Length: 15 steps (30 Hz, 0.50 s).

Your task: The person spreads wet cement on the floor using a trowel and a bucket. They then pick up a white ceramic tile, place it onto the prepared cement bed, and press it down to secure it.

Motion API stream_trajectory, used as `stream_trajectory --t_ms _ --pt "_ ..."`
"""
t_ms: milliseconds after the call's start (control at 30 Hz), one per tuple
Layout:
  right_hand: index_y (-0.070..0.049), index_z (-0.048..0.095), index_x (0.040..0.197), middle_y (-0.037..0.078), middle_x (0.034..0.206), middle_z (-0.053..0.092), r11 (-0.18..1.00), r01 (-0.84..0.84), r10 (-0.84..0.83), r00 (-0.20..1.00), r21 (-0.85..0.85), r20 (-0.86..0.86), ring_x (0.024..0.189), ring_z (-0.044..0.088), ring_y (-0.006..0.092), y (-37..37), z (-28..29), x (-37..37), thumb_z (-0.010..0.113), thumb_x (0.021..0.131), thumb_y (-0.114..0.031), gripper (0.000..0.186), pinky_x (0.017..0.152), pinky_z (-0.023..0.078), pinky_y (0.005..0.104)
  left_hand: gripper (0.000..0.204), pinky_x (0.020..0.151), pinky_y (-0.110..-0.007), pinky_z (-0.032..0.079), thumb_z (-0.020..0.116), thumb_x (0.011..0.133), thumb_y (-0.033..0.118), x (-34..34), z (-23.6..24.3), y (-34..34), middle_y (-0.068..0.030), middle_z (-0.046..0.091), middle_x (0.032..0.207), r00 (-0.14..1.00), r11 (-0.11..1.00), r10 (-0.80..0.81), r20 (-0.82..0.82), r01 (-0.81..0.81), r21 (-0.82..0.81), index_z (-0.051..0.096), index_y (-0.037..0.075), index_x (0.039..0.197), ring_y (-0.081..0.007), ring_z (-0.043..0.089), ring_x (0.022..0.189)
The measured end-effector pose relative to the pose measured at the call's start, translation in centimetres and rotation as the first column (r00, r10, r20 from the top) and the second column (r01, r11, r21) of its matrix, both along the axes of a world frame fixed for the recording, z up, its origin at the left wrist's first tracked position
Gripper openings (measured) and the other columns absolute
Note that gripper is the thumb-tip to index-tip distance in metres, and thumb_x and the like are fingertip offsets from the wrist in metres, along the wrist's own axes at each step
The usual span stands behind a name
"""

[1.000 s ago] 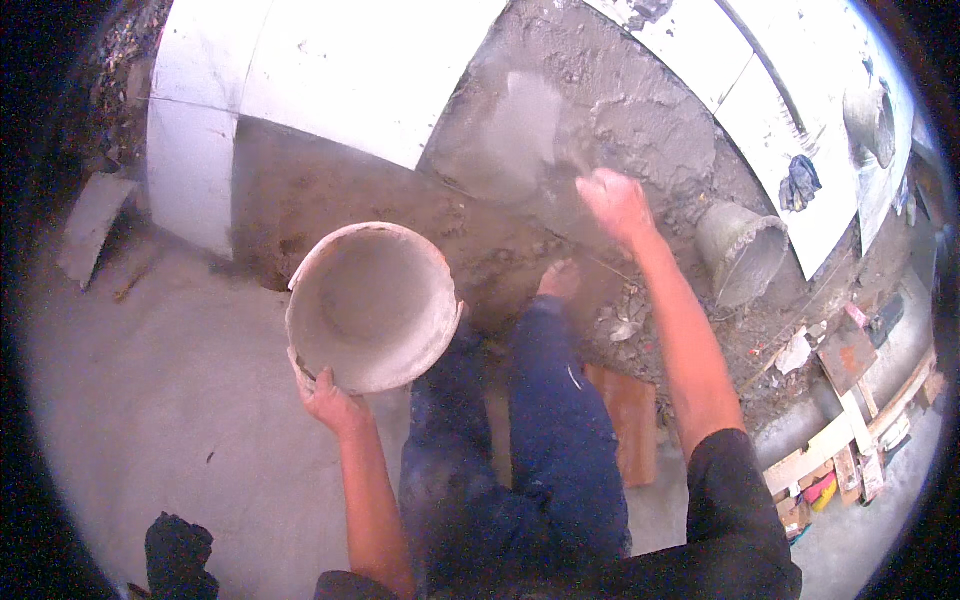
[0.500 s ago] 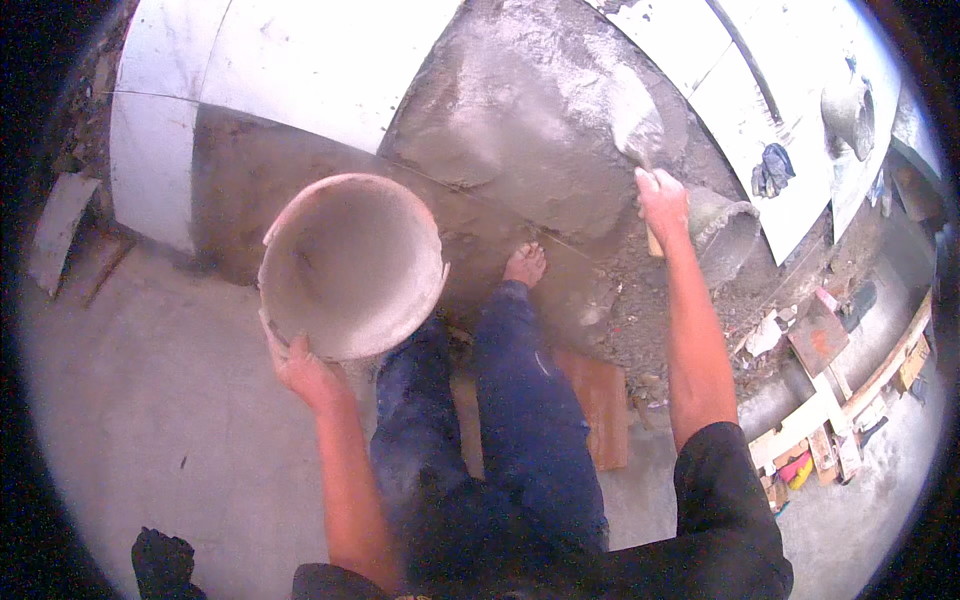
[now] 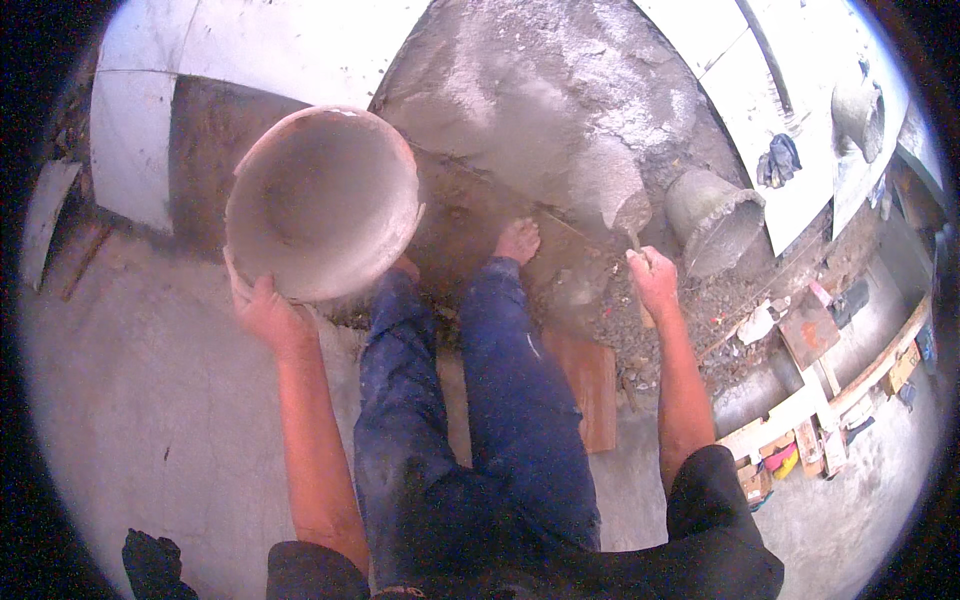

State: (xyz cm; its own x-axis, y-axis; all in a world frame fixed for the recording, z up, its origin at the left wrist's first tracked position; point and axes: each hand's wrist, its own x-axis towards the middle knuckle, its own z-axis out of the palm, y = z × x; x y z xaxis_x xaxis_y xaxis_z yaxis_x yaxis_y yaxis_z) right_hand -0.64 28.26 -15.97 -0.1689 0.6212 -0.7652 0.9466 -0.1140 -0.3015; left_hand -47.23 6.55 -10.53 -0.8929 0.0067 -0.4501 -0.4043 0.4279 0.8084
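My left hand (image 3: 270, 315) grips the near rim of a round, mortar-crusted bucket (image 3: 325, 205), its wide mouth tipped toward me and its inside coated grey. My right hand (image 3: 655, 282) is closed round the handle of a trowel (image 3: 632, 215). The trowel's blade reaches away from me, low over or touching the grey mortar bed (image 3: 500, 130); I cannot tell which. Just right of the blade, a second crusted bucket (image 3: 712, 225) lies on its side. My bare feet (image 3: 518, 240) are at the bed's near edge.
Large white panels (image 3: 270, 45) border the mortar at left, with another white panel (image 3: 740, 90) at right. On the latter lie dark gloves (image 3: 778, 160) and another bucket (image 3: 858, 120). A reddish-brown board (image 3: 583, 385) lies beside my leg. Wood pieces and tools (image 3: 800, 450) are at right.
My left hand and the bucket have shifted left and farther away. My right hand has drawn the trowel nearer, leaving the tipped bucket more in view. My whole view has shifted slightly.
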Motion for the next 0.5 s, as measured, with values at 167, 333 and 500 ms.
stream_trajectory --t_ms 167,333,500 --pt "0.001 0.065 0.091 0.013 0.071 0.061 0.999 0.03 -0.03 0.999 0.022 -0.013 0.067 0.061 0.0184 -1.1 0.8 -1.8 0.065 0.09 -0.035 0.036 0.066 0.049 0.0362 0.062 0.107 -0.042 0.043 0.039 0.085 -0.013 -0.2 -0.5 -1.3 -0.0202 0.047 0.143 0.998 0.999 0.047 0.032 -0.047 -0.019 0.036 -0.008 0.146 -0.0308 0.051 0.129" --pt "0.002 0.066 0.094 0.02 0.085 0.068 0.99 -0.124 0.128 0.99 0.062 -0.052 0.077 0.064 0.0367 1.7 -1.1 -10.8 0.064 0.09 -0.039 0.041 0.073 0.049 0.0414 0.061 0.106 -0.041 0.044 0.04 0.084 -0.013 -0.1 -0.7 -1.1 -0.0183 0.049 0.142 0.998 0.986 0.043 0.052 -0.034 -0.161 0.039 -0.006 0.145 -0.0292 0.053 0.127" --pt "0.002 0.065 0.086 0.018 0.084 0.067 0.95 -0.257 0.282 0.95 0.176 -0.136 0.078 0.065 0.0316 8.8 -4.1 -20.6 0.061 0.091 -0.042 0.044 0.072 0.049 0.0404 0.06 0.104 -0.038 0.044 0.042 0.083 -0.012 0.2 -1.0 -0.6 -0.0163 0.055 0.136 0.999 0.985 0.036 0.036 -0.03 -0.169 0.045 -0.006 0.142 -0.0263 0.057 0.122"
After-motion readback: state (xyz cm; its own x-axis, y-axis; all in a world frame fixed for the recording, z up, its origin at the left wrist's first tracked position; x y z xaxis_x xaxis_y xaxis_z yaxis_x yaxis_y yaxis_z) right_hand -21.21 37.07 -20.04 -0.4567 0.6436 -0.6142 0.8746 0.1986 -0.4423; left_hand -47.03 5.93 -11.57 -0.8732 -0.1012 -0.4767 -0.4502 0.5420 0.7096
